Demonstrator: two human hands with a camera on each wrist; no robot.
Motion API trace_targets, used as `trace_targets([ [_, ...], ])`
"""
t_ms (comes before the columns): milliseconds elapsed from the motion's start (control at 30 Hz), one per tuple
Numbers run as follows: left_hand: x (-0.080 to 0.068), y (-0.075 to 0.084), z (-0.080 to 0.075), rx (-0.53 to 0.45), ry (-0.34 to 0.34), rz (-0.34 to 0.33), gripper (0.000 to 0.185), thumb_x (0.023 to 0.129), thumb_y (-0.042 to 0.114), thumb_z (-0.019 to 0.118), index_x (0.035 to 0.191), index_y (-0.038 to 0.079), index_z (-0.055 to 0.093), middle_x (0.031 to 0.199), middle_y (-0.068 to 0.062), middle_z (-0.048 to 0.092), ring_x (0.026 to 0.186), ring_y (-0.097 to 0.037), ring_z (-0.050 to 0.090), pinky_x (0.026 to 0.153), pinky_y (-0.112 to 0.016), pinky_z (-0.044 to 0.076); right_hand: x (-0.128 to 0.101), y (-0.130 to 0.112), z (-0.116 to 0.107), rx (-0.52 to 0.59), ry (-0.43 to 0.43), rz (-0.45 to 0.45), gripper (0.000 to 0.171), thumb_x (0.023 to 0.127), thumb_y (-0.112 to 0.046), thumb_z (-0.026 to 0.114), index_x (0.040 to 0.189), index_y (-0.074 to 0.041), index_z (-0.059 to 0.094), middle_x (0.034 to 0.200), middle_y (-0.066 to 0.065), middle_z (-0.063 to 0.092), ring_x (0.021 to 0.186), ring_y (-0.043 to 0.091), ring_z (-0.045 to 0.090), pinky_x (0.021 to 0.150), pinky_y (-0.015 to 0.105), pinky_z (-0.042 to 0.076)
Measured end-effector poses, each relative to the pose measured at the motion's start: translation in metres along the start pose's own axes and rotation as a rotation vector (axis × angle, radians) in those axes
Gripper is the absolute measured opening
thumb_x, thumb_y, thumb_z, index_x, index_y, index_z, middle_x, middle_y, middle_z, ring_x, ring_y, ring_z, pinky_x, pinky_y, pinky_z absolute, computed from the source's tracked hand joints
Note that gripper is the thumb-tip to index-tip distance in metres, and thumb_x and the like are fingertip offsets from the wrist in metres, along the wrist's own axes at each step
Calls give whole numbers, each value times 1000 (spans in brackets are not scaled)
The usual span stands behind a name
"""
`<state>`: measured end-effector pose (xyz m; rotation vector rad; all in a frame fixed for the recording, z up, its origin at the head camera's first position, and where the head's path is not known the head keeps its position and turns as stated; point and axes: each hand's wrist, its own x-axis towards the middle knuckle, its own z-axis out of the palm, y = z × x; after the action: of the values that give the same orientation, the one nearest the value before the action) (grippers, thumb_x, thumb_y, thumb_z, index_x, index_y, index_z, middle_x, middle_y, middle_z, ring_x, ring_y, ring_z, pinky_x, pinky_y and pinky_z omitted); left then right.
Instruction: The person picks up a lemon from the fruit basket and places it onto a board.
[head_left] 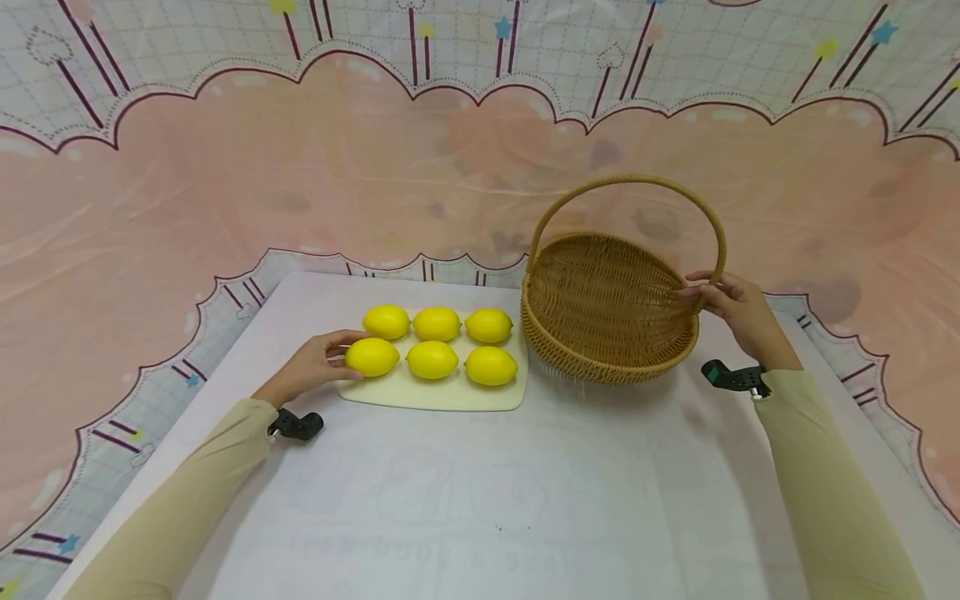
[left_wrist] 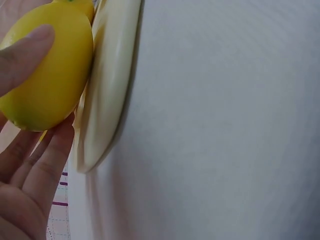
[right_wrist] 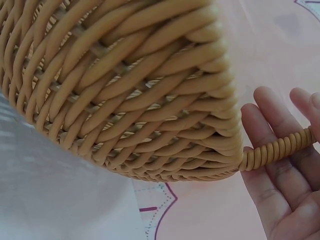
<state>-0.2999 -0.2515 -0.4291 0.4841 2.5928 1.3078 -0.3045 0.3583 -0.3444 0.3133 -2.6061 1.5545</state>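
Observation:
Several yellow lemons stand in two rows on a cream board (head_left: pixel 431 400). At the front left one, a lemon (head_left: pixel 372 357), my left hand (head_left: pixel 311 364) has its thumb on one side and fingers on the other. The left wrist view shows the thumb pressed on that lemon (left_wrist: pixel 55 70), fingers (left_wrist: pixel 47 170) under its end. My right hand (head_left: pixel 746 321) holds a wicker basket (head_left: pixel 611 308) by the base of its arched handle (head_left: pixel 630 179). The basket tilts, its opening facing me. In the right wrist view the handle lies across the fingers (right_wrist: pixel 280 180).
A white-covered table (head_left: pixel 480 492) lies under everything, with the basket at the board's right side. Behind and around hangs a pink patterned cloth (head_left: pixel 337 167). Dark cameras are strapped on both wrists.

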Motion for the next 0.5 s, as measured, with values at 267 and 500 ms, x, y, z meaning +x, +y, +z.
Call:
trace_targets([
  [267,2,2,1,-12,-19,-9,69,80,16,75,138,1,42,142,-23,42,127,-42,44,104,-48,40,0,0,0,7,0,-7,45,98,-29,45,130,3,49,97,-20,69,98,-7,60,83,6,46],
  [500,4,0,2,11,-33,-9,70,79,19,76,138,1,43,143,-22,41,128,-42,43,105,-49,40,0,0,0,20,-7,-15,45,98,-29,45,130,3,49,97,-19,69,98,-6,60,83,6,45],
])
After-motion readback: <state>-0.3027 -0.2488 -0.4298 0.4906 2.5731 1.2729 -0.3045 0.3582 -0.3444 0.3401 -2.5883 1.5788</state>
